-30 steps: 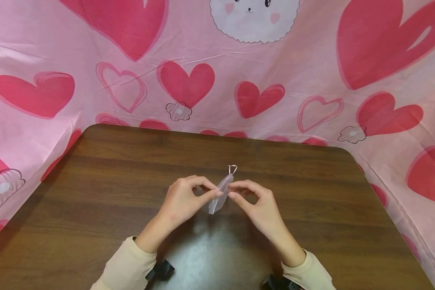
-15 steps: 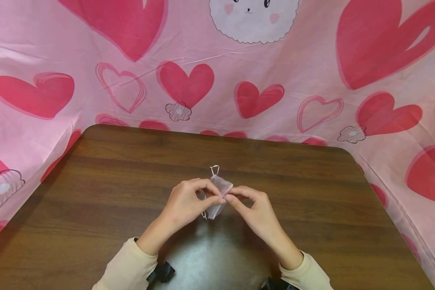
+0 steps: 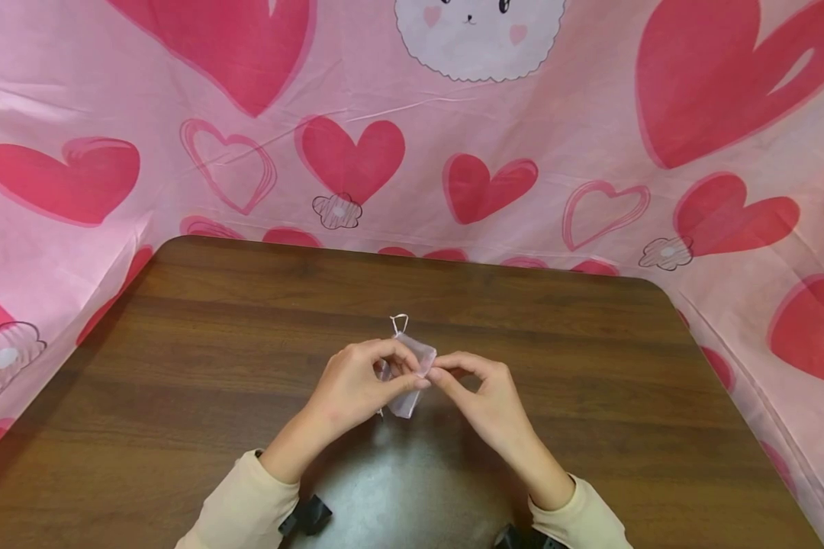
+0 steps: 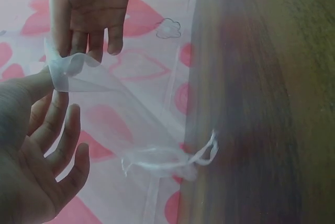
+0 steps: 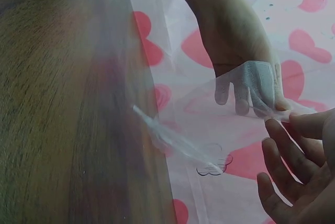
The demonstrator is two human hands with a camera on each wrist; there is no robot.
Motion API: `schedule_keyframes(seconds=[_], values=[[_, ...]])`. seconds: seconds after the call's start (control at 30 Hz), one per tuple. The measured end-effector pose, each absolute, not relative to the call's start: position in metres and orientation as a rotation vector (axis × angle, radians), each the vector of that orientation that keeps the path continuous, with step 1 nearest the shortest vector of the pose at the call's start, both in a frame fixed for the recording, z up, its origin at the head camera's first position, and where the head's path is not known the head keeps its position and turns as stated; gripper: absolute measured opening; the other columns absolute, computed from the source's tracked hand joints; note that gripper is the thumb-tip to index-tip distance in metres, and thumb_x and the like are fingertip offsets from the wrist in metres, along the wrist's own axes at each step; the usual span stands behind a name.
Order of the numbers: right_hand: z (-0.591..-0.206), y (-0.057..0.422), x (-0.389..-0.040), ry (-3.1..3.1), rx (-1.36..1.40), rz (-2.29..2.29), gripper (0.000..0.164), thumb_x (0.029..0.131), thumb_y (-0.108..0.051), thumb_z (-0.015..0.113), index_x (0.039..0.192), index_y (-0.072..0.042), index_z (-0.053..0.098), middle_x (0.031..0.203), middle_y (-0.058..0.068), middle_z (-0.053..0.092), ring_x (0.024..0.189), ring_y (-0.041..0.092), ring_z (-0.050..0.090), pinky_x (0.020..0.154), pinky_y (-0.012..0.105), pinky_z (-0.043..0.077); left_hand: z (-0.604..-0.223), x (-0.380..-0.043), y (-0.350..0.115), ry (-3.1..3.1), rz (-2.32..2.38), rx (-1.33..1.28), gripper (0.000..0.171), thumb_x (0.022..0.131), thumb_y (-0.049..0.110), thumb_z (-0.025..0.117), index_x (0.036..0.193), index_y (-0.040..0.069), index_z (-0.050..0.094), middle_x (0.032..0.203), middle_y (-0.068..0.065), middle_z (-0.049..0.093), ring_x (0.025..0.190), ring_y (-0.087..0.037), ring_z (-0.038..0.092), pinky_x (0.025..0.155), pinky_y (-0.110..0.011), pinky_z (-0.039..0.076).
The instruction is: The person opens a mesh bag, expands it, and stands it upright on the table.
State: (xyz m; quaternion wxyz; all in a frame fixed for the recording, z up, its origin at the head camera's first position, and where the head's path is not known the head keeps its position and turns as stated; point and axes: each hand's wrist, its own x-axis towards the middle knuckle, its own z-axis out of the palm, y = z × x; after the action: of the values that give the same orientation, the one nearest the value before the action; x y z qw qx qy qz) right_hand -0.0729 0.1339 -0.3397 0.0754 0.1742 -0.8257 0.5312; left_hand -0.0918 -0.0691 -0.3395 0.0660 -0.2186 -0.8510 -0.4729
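Note:
A small sheer white organza drawstring bag [image 3: 403, 404] is held above the table, its far top corner tilted to the left. My left hand [image 3: 353, 381] pinches the bag's edge between thumb and forefinger. From the other side, my right hand [image 3: 487, 389] pinches the same edge close by, the fingertips of both hands nearly meeting. In the left wrist view the gathered end of the bag hangs away from the hands, with a white cord loop [image 4: 209, 150] sticking out. The right wrist view shows left-hand fingers through the thin cloth [image 5: 251, 85]. The bag appears flat.
The brown wooden table [image 3: 247, 305] lies beneath both hands. A pink cloth [image 3: 426, 107] printed with hearts hangs behind it and at both sides. A black wrist device [image 3: 307, 516] sits by the left sleeve, and another [image 3: 511, 537] by the right.
The bag has turned from nearly edge-on to showing more of its face. Its cord loop has swung left. A second cord end shows under the left hand. Both hands have drawn slightly closer together.

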Motion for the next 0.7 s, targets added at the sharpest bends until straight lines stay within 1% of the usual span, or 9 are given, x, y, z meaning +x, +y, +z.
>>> schedule_keyframes(seconds=[0.2,0.43,0.5,0.63,0.7], values=[[-0.3396,0.1343,-0.0743,-2.471,0.467,1.575,0.006,0.088,-0.016,0.076,0.093,-0.012,0.077,0.085,-0.009,0.072,0.080,0.012,0.064,0.077,0.041,0.050,-0.3403,-0.0921,-0.0688,-2.552,-1.435,-0.689,0.019,0.077,0.029,0.086,0.087,0.025,0.070,0.072,0.019,0.060,0.070,-0.004,0.059,0.070,-0.035,0.051],[-0.3405,0.1357,-0.0761,-2.451,0.468,1.557,0.005,0.087,-0.015,0.077,0.091,-0.012,0.076,0.084,-0.009,0.072,0.079,0.013,0.063,0.075,0.039,0.050,-0.3403,-0.0928,-0.0689,-2.561,-1.428,-0.689,0.022,0.078,0.028,0.085,0.096,0.025,0.073,0.074,0.018,0.057,0.070,-0.006,0.056,0.067,-0.029,0.049],[-0.3411,0.1360,-0.0766,-2.448,0.473,1.558,0.005,0.087,-0.015,0.077,0.091,-0.012,0.076,0.084,-0.009,0.071,0.079,0.013,0.063,0.075,0.038,0.050,-0.3410,-0.0930,-0.0688,-2.556,-1.416,-0.700,0.019,0.080,0.028,0.084,0.096,0.025,0.074,0.075,0.018,0.057,0.071,-0.005,0.056,0.068,-0.029,0.049],[-0.3420,0.1363,-0.0770,-2.441,0.474,1.568,0.005,0.087,-0.015,0.078,0.090,-0.013,0.075,0.085,-0.008,0.071,0.079,0.013,0.063,0.074,0.038,0.051,-0.3428,-0.0937,-0.0687,-2.540,-1.384,-0.716,0.009,0.088,0.031,0.076,0.096,0.025,0.077,0.081,0.021,0.061,0.075,-0.002,0.056,0.070,-0.032,0.050],[-0.3421,0.1364,-0.0771,-2.437,0.471,1.572,0.005,0.086,-0.015,0.078,0.090,-0.012,0.075,0.084,-0.008,0.071,0.078,0.013,0.063,0.074,0.039,0.051,-0.3424,-0.0938,-0.0688,-2.539,-1.374,-0.712,0.009,0.091,0.032,0.072,0.096,0.026,0.077,0.084,0.022,0.064,0.076,-0.002,0.057,0.070,-0.034,0.050]])
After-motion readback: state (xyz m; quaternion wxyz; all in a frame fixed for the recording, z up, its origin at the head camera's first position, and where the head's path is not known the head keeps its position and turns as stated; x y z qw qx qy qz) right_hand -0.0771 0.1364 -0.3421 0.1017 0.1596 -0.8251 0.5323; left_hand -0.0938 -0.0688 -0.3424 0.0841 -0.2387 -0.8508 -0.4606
